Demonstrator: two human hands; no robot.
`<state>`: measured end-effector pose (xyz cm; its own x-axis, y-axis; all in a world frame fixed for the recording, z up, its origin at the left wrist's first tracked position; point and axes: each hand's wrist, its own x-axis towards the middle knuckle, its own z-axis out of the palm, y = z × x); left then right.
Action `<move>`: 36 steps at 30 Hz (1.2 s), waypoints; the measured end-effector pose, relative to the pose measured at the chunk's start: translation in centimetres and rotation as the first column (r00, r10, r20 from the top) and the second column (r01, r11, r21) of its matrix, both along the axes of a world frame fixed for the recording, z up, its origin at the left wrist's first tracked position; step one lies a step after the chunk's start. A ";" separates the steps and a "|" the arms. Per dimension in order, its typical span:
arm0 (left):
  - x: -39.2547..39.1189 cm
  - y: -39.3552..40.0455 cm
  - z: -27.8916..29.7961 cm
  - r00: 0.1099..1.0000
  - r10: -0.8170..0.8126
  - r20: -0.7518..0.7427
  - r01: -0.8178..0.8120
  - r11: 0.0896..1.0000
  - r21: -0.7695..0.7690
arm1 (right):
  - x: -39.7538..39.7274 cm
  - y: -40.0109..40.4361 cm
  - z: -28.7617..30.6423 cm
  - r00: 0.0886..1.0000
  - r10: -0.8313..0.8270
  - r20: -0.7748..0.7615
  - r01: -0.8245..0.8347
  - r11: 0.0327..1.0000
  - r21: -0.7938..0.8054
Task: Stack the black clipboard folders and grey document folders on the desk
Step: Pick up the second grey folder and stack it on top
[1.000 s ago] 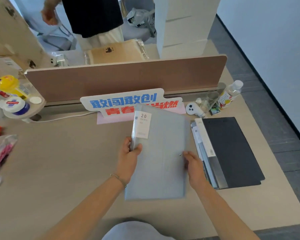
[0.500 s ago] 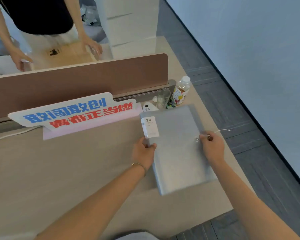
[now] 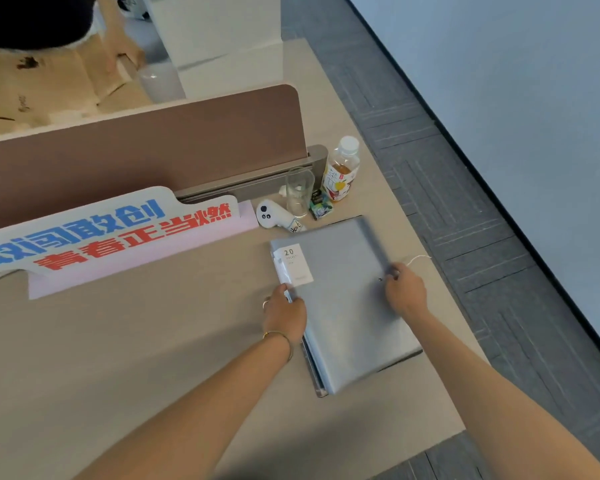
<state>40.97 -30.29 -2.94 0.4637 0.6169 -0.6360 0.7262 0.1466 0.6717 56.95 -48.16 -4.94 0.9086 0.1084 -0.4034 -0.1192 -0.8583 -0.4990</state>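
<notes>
Almost wholly buried under the grey document folder (image 3: pixel 347 306): black clipboard folder (image 3: pixel 404 361), only thin dark edges peeking out. Small print on the folder's white label (image 3: pixel 297 265) too tiny to read.

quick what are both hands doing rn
Left hand: closed on the left edge of the grey document folder.
Right hand: closed on the same folder's right edge, near its clasp.

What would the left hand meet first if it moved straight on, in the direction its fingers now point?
The left hand points up along the grey folder edge, toward the white label. Beyond that, probably the white controller, though depth is hard to judge.
</notes>
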 end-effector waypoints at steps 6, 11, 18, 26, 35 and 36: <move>0.4 -0.5 -1.1 0.999 0.026 -0.031 -0.029 0.995 -0.090 | 1.6 0.2 -1.0 0.998 0.063 0.000 -0.063 0.995 -0.082; 1.2 -2.0 -1.2 0.994 0.113 -0.001 -0.111 0.971 -0.210 | 1.5 1.0 -0.5 0.998 0.044 -0.047 -0.043 0.999 0.030; 0.7 -2.5 -0.5 0.924 0.376 0.072 -0.337 0.887 -0.317 | -2.3 1.3 0.0 0.992 0.037 -0.117 -0.038 0.999 -0.010; -3.9 2.4 -0.6 0.945 0.326 0.026 -0.285 0.859 -0.426 | -8.3 1.5 0.6 0.965 -0.140 -0.224 0.181 0.968 0.173; -6.2 3.9 5.0 0.970 0.169 0.172 -0.126 0.963 -0.236 | -12.5 3.2 1.8 0.834 -0.288 -0.470 0.467 0.822 0.325; -6.5 4.0 5.6 0.971 0.129 0.199 -0.091 0.978 -0.187 | -12.5 3.4 2.6 0.781 -0.336 -0.526 0.561 0.747 0.356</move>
